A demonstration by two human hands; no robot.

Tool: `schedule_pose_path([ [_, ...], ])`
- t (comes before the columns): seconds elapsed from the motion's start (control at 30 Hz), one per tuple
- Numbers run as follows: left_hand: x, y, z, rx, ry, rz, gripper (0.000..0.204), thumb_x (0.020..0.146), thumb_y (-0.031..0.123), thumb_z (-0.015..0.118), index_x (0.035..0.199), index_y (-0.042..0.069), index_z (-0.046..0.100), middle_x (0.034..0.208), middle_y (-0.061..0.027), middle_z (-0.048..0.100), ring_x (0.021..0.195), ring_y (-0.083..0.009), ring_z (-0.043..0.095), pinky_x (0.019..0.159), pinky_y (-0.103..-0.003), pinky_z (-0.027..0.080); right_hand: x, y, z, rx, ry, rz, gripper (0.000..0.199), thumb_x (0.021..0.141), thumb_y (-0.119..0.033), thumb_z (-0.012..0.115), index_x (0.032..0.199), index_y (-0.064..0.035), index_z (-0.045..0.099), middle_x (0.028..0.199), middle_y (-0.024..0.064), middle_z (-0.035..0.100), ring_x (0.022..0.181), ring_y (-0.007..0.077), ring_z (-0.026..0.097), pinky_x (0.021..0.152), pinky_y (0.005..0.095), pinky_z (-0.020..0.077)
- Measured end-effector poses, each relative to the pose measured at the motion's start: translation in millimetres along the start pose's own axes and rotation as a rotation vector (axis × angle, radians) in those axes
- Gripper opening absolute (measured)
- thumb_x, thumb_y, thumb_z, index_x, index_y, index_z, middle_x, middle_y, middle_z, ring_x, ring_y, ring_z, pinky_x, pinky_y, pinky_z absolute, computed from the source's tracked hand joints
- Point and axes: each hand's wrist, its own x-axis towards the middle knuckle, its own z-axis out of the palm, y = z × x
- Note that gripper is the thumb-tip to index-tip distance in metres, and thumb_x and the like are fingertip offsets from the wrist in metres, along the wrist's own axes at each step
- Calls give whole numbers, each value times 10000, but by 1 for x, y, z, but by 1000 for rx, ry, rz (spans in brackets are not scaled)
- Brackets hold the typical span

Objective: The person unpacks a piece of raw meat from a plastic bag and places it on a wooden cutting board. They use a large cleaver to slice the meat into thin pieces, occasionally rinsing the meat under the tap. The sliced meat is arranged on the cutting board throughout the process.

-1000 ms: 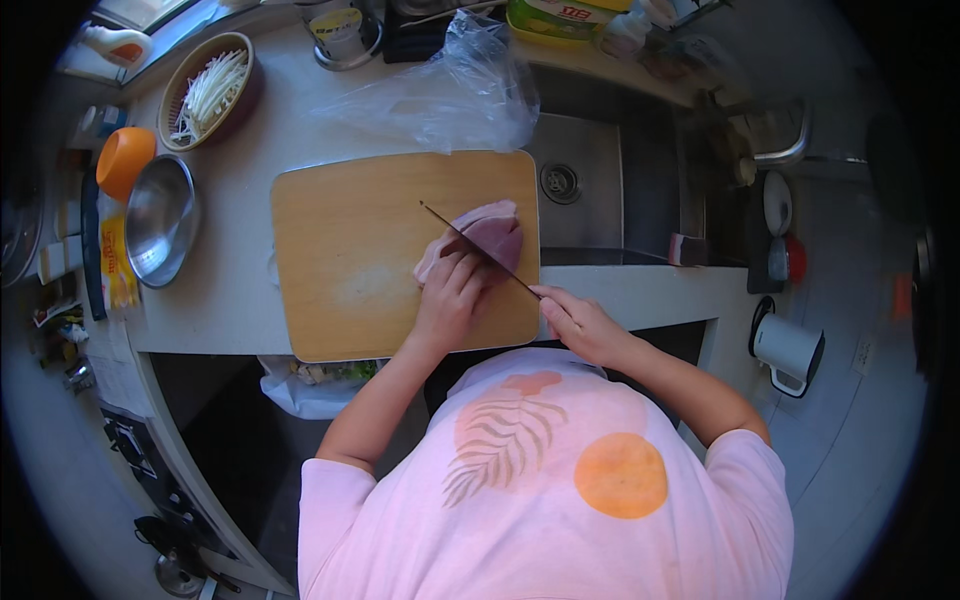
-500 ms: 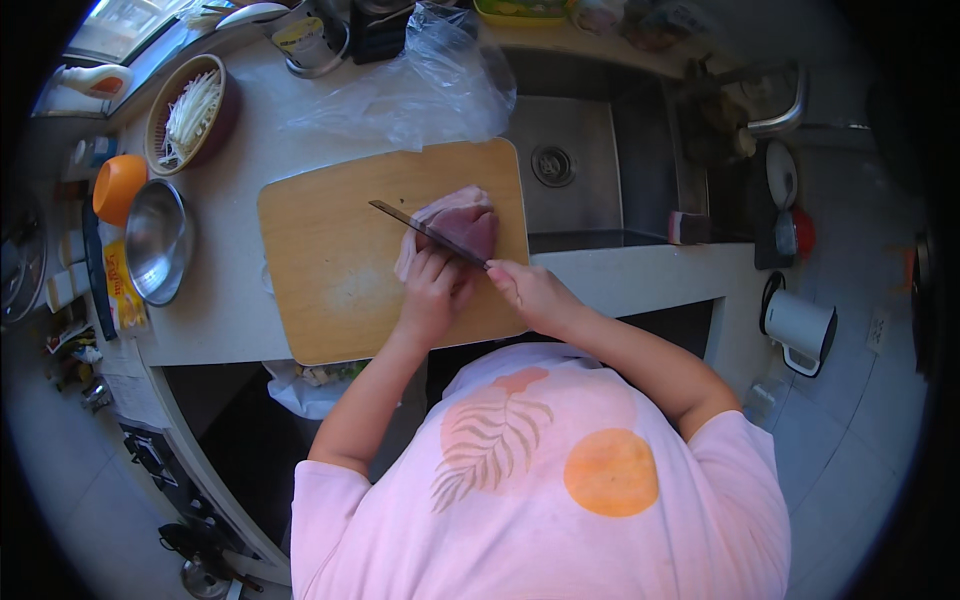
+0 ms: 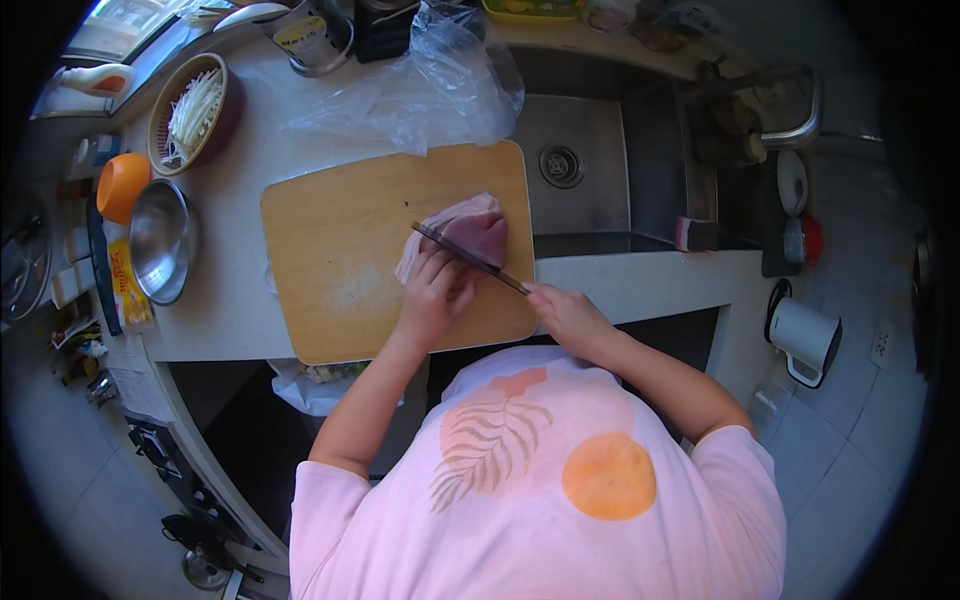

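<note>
A slab of raw pink meat with a pale, fatty edge lay on the right of a flat, round-cornered, wood-coloured board. The left hand touched the meat's near side, fingers bent; whether they gripped it was unclear. The right hand was closed around a thin, straight knife slanting across the meat. Beyond lay a crumpled, see-through plastic bag.
</note>
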Motion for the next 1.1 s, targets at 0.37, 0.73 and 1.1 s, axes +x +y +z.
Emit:
schedule_pose_path([
  [0.37, 0, 15, 2, 161, -111, 56, 432, 630, 119, 705, 1044, 62, 595, 1103, -148, 516, 991, -364, 481, 868, -458, 421, 37, -5, -7, 119, 46, -80, 379, 975, -339, 427, 958, 4, 588, 816, 243, 620, 797, 416, 606, 676, 421, 475],
  [0.73, 11, -8, -18, -21, -103, 48, 403, 603, 87, 700, 989, 80, 582, 1134, -153, 504, 1003, -373, 482, 839, -461, 422, -11, -9, -41, 179, 14, 32, 393, 986, -328, 420, 955, 26, 588, 780, 233, 605, 723, 404, 585, 650, 378, 468],
  [1.1, 12, 22, -12, 689, -300, 253, 337, 738, 184, 627, 1061, 109, 566, 1116, -156, 504, 1050, -347, 463, 886, -502, 388, -17, 1, -24, 236, 56, 29, 421, 995, -355, 399, 961, 20, 588, 678, 177, 563, 617, 283, 569, 612, 358, 463],
])
